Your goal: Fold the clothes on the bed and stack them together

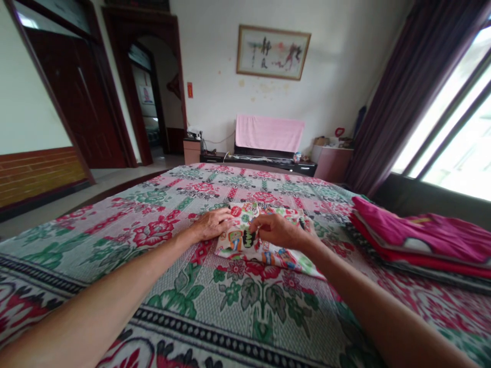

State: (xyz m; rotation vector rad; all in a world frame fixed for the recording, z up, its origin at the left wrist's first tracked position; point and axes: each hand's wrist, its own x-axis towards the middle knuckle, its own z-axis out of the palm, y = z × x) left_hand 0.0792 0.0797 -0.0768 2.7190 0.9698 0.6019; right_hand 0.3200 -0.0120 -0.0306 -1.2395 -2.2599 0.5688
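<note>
A white cloth with a bright cartoon print [233,243] lies spread in a flat, roughly rectangular shape on the flowered bedspread [172,286]. Whether it is a garment, I cannot tell. My left hand [214,224] rests on its left edge, palm down with the fingers stretched out. Over the middle of the cloth, my right hand [279,230] has thumb and fingertips pinched together on the fabric. The right hand and wrist hide part of the cloth's right side.
To the right, a stack of folded clothes [418,235], magenta on top, lies on the bed. Beyond the bed's far edge stand a low black cabinet [261,164] and a screen draped with a pink cloth [268,133]. A dark curtain [399,92] hangs beside the window.
</note>
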